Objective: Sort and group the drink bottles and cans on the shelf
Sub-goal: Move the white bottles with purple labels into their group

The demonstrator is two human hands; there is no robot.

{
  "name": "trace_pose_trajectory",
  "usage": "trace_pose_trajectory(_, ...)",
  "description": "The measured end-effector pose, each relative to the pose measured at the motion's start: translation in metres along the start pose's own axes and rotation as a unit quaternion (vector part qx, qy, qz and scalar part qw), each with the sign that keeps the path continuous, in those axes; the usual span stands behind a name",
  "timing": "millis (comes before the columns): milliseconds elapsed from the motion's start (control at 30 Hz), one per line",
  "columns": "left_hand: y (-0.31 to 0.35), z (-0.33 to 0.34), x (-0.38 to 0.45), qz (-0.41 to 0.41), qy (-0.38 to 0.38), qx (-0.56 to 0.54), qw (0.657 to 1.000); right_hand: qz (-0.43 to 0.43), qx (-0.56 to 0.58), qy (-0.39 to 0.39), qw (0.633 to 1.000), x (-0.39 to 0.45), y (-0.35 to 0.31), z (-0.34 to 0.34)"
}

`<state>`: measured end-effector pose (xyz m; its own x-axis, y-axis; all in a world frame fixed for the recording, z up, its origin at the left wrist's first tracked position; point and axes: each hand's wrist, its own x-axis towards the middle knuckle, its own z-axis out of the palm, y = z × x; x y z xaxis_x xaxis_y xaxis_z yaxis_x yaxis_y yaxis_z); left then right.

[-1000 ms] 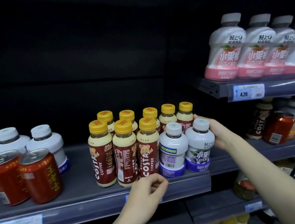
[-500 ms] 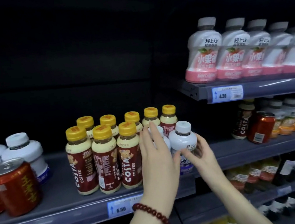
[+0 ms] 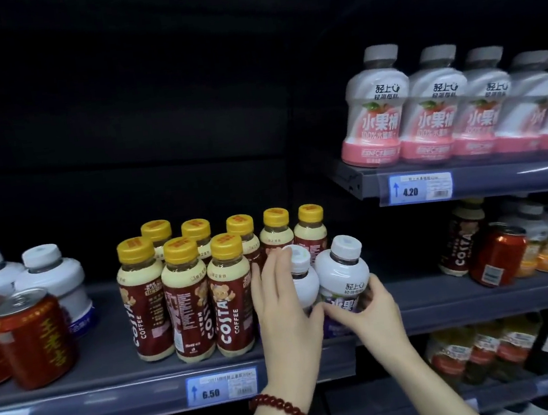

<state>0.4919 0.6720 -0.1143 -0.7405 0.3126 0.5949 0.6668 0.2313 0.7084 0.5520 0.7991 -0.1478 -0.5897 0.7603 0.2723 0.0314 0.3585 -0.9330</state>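
A dark, dimly lit store shelving unit fills the view, its back panel (image 3: 117, 123) nearly black. Grey metal shelves (image 3: 113, 375) step at different heights, and blue-and-white price tags (image 3: 221, 386) sit on their front rails, reading 6.50 and 4.20.

free: shelf gap (image 3: 108, 327) | blocked by: Costa bottles (image 3: 187, 300), cans (image 3: 33, 337)

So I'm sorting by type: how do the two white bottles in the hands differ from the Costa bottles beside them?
The white bottles are squat and rounded with white caps and purple labels; the Costa bottles are taller and slimmer with yellow caps and dark red labels. The white pair is gripped by the left hand and right hand; no hand grips a Costa bottle. Both kinds stand on the same shelf.
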Motion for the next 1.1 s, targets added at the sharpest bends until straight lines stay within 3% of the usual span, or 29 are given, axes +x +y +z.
trace_pose_trajectory(133, 0.003, 0.002, -0.005, -0.020, 0.012, -0.027, 0.999, -0.020, 0.020, 0.018, 0.999, -0.007, -0.002, -0.004)
trace_pose_trajectory(433, 0.024, -0.027, -0.003, 0.058, 0.051, -0.064, 0.995, -0.111, 0.061, 0.028, 0.992, -0.023, -0.047, -0.028)
trace_pose_trajectory(633, 0.038, -0.100, 0.006, -0.017, 0.052, -0.154, 0.986, -0.172, 0.085, -0.007, 0.981, -0.046, -0.105, -0.014)
trace_pose_trajectory(833, 0.004, -0.193, -0.001, -0.081, 0.080, -0.190, 0.975, -0.188, 0.106, -0.069, 0.974, -0.081, -0.148, 0.050)
trace_pose_trajectory(1100, -0.076, -0.349, -0.036, -0.128, 0.133, -0.152, 0.971, -0.184, 0.125, -0.164, 0.961, -0.154, -0.187, 0.204)
